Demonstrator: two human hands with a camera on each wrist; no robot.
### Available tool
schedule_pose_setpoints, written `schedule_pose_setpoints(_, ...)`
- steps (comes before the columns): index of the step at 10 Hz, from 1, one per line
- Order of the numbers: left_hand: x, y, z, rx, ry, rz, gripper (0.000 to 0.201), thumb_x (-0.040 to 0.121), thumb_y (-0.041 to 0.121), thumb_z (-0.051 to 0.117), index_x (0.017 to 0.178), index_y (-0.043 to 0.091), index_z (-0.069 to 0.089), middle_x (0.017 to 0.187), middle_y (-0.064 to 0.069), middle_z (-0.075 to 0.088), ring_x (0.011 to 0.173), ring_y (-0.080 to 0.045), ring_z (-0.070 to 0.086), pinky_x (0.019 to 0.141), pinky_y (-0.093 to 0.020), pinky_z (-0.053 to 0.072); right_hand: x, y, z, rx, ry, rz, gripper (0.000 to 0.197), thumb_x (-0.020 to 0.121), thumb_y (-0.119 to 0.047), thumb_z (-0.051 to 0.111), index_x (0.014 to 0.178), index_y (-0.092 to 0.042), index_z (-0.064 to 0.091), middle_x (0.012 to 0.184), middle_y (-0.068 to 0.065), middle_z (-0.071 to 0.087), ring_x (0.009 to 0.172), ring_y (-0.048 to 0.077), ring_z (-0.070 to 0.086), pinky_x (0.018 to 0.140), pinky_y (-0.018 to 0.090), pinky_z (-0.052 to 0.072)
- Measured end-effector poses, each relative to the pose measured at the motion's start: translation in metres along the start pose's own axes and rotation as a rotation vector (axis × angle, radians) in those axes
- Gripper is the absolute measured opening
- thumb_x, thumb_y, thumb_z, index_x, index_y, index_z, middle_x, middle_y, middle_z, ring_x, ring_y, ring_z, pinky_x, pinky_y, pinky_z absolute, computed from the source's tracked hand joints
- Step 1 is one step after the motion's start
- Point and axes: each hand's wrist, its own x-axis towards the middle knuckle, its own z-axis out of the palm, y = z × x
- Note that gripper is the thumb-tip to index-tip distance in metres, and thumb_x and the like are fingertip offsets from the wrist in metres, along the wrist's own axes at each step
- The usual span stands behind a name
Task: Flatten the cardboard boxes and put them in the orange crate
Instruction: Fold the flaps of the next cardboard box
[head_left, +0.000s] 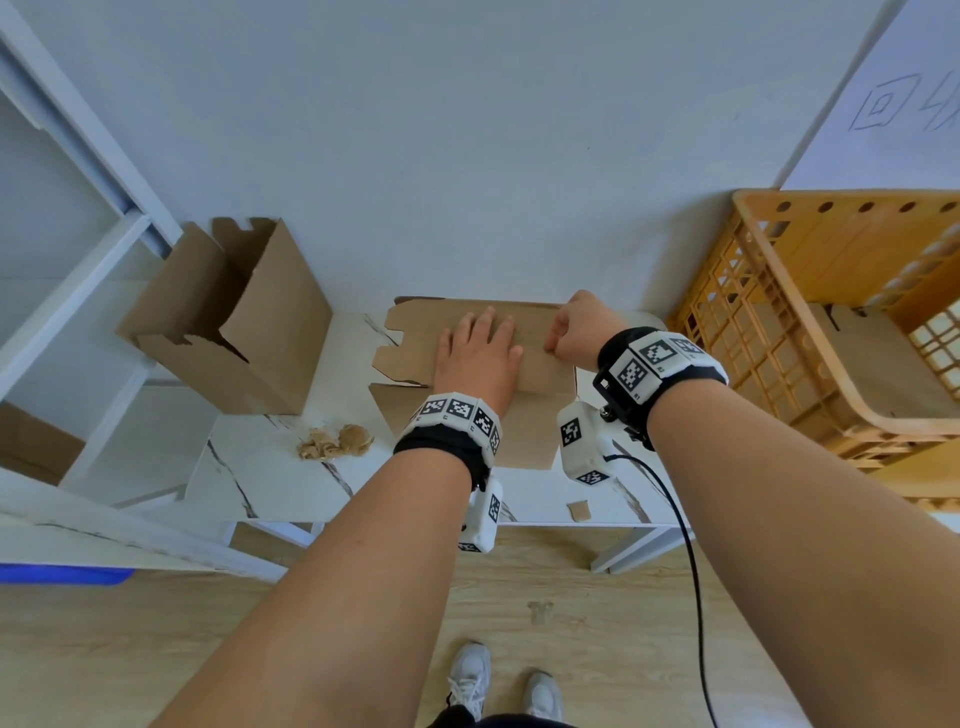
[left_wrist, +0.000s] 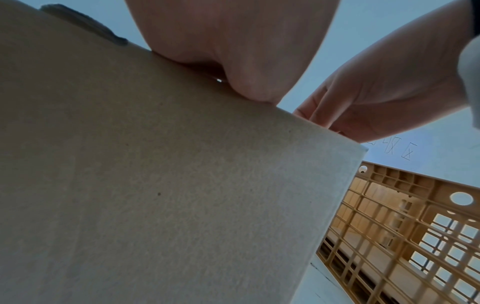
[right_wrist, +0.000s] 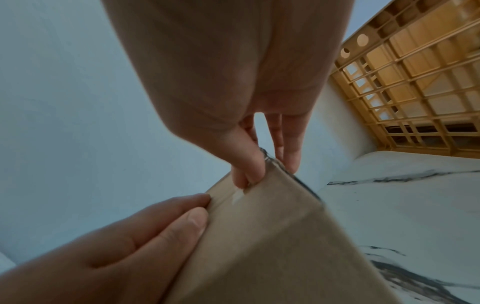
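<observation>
A brown cardboard box (head_left: 530, 374), partly collapsed, lies at the middle of the white marble table (head_left: 270, 478). My left hand (head_left: 480, 343) presses flat on its top panel with straight fingers. My right hand (head_left: 569, 332) pinches the box's far right edge; in the right wrist view the thumb and fingers (right_wrist: 255, 166) clamp that cardboard edge (right_wrist: 272, 246). A second box (head_left: 228, 322) stands open and unflattened at the table's left. The orange crate (head_left: 779, 312) sits to the right with flat cardboard (head_left: 872, 364) lying inside it.
Torn cardboard scraps (head_left: 335, 441) and a small piece (head_left: 578, 510) lie on the table's near part. A white shelf frame (head_left: 78, 291) stands on the left, the wall close behind. A black cable (head_left: 685, 545) hangs from my right wrist.
</observation>
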Motion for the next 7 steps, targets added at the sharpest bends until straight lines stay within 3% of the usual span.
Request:
schedule_pose_setpoints(1, -0.0003, 0.0012, -0.0002, 0.003, 0.006, -0.004, 0.047, 0.103, 0.037, 0.025, 0.149, 0.027, 0.025, 0.159, 0.002, 0.014, 0.146, -0.021, 0.008, 0.119, -0.042, 0.007, -0.0061, 0.0039, 0.0026, 0.026, 0.06, -0.055, 0.009, 0.084, -0.019, 0.054, 0.092, -0.023, 0.056, 0.111, 0.003, 0.05, 0.094, 0.026, 0.058, 0.091, 0.044, 0.049)
schedule_pose_setpoints(2, -0.0008, 0.0015, 0.0013, 0.01, 0.008, -0.006, 0.047, 0.103, 0.037, 0.025, 0.149, 0.027, 0.025, 0.159, 0.002, 0.014, 0.146, -0.021, 0.009, 0.119, -0.043, 0.007, -0.0095, 0.007, 0.0028, 0.074, 0.066, -0.072, 0.015, 0.085, -0.02, 0.055, 0.095, -0.03, 0.051, 0.114, 0.002, 0.05, 0.096, 0.025, 0.057, 0.09, 0.042, 0.051)
schedule_pose_setpoints(6, -0.0053, 0.0006, 0.0014, -0.007, 0.013, -0.007, 0.047, 0.103, 0.036, 0.025, 0.148, 0.025, 0.025, 0.159, 0.001, 0.014, 0.146, -0.022, 0.008, 0.119, -0.043, 0.007, -0.0063, -0.0003, -0.0011, 0.05, 0.006, -0.054, 0.01, 0.088, -0.014, 0.058, 0.088, -0.022, 0.065, 0.122, 0.008, 0.044, 0.1, 0.029, 0.058, 0.094, 0.04, 0.05)
schedule_pose_setpoints(7, -0.0044, 0.0007, 0.0011, -0.009, 0.013, -0.008, 0.047, 0.103, 0.036, 0.025, 0.148, 0.025, 0.026, 0.159, 0.001, 0.014, 0.146, -0.022, 0.008, 0.119, -0.043, 0.007, -0.0086, -0.0022, 0.0, 0.038, -0.027, -0.047, 0.012, 0.089, -0.012, 0.059, 0.094, -0.012, 0.069, 0.126, 0.009, 0.04, 0.102, 0.03, 0.057, 0.096, 0.04, 0.048)
